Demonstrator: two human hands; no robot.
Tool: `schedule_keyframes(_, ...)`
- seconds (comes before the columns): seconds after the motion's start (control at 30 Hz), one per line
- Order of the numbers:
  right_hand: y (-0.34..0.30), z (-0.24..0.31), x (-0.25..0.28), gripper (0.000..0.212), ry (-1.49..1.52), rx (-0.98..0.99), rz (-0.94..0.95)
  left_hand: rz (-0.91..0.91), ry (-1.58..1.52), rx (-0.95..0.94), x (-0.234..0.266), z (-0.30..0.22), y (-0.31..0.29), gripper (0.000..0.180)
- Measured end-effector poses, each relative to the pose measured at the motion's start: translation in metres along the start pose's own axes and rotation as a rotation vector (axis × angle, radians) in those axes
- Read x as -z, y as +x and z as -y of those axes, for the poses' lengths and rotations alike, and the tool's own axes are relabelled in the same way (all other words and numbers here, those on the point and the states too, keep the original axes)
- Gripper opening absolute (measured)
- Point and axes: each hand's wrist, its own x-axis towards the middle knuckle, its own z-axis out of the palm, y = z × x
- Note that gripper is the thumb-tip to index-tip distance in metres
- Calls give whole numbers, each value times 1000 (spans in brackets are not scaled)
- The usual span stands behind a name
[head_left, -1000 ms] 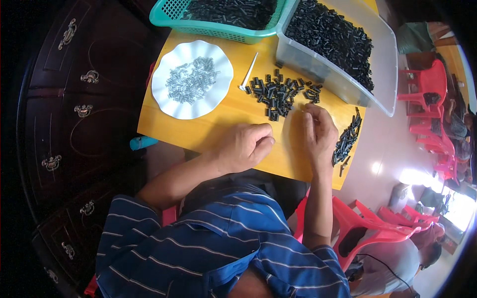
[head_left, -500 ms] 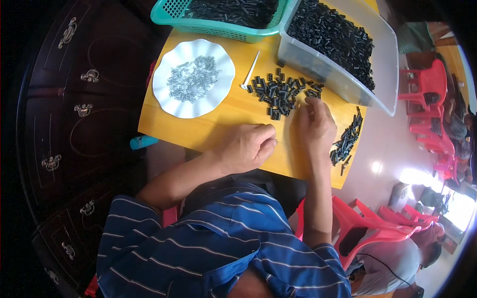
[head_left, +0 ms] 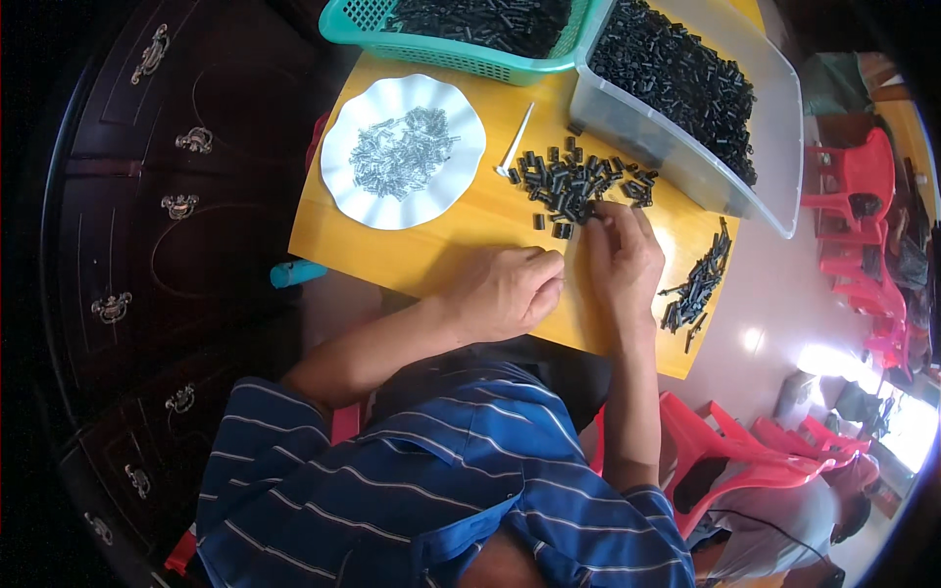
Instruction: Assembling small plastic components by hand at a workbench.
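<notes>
Your right grip (head_left: 627,257) is narrow, thumb and fingertips drawn close at the near edge of the loose black tubes (head_left: 569,184); you can't tell for sure whether they pinch one. Just left of it, your left grip (head_left: 520,292) is curled, and anything inside it can't be made out. The step looks like handling single pieces, so it seems best to take one from the pile's fringe, lightly, by its sides, without dragging neighbours. Right of your right grip lie slimmer black pieces (head_left: 698,284) on the tabletop (head_left: 363,250); well left, the white plate (head_left: 338,162) holds clear tubes (head_left: 407,147). Ahead, the translucent bin (head_left: 627,118) and, farther left, the green basket (head_left: 441,59) are cut off by the upper edge. Your fingers' undersides are hidden.
</notes>
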Motion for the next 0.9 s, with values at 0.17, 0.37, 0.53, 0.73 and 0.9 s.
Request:
schedule_keyframes(0.17,-6,-1,6,12,127,-86,-13,-5,-16,-6,-1,2,0,9)
schedule_keyframes(0.37,-26,2,32,10,333,-370,97,-37,-51,12,-1,4,2,8)
schedule_keyframes(0.53,-41,5,35,11,856,-493,189,-47,-57,51,4,4,5,8)
schedule_keyframes(0.73,-50,9,35,10,901,-490,246,-14,-49,58,30,3,7,7)
schedule_keyframes(0.9,-56,7,39,8,925,-448,249,80,-81,90,48,18,1,9)
